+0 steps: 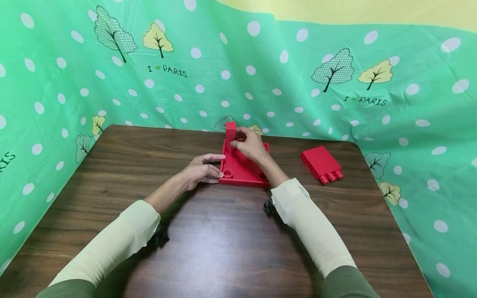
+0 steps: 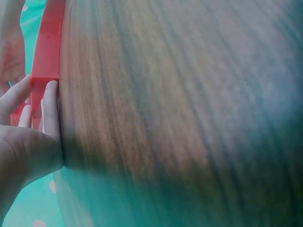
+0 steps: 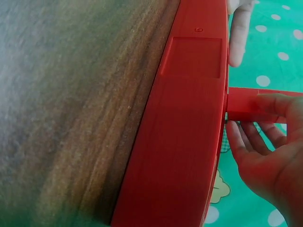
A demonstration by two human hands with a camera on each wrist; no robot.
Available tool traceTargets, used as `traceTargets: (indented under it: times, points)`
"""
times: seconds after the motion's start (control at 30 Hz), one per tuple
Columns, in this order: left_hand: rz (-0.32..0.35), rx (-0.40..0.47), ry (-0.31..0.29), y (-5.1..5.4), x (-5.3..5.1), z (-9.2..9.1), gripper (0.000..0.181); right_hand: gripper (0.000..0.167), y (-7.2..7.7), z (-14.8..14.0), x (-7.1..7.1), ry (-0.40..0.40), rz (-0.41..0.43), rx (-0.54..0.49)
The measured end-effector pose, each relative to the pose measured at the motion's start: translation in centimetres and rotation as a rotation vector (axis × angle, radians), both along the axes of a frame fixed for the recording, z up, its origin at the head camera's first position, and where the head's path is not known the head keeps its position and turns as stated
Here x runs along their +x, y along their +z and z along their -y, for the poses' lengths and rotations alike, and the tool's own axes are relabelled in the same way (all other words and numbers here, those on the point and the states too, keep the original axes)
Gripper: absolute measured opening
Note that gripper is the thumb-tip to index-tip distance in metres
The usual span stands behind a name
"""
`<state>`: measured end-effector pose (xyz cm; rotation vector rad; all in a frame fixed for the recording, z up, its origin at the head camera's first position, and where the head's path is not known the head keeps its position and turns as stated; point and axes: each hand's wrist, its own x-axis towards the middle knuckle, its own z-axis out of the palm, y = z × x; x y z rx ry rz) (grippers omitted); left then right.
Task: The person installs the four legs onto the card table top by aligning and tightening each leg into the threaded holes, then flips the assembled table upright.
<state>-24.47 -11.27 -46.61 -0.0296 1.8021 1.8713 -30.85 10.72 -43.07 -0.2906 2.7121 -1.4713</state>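
A shallow red tray with round sockets in its near corners lies on the table. At its far left corner a red post stands upright. My right hand holds the post between thumb and fingers; in the right wrist view the hand is around the red post, beyond the tray's side wall. My left hand rests its extended fingers against the tray's left edge, and in the left wrist view the hand touches the red wall.
To the right of the tray lies a red block with several round pegs on its near side. The brown wooden table meets a green dotted cloth along its back and sides.
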Motion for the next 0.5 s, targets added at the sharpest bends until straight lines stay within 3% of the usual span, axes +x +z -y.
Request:
traceTargets:
  times: [0.5]
  points:
    - [-0.01,0.005,-0.011,0.0,-0.09,-0.04,0.07,0.042,-0.3,-0.02,-0.03,0.039,-0.013,0.021]
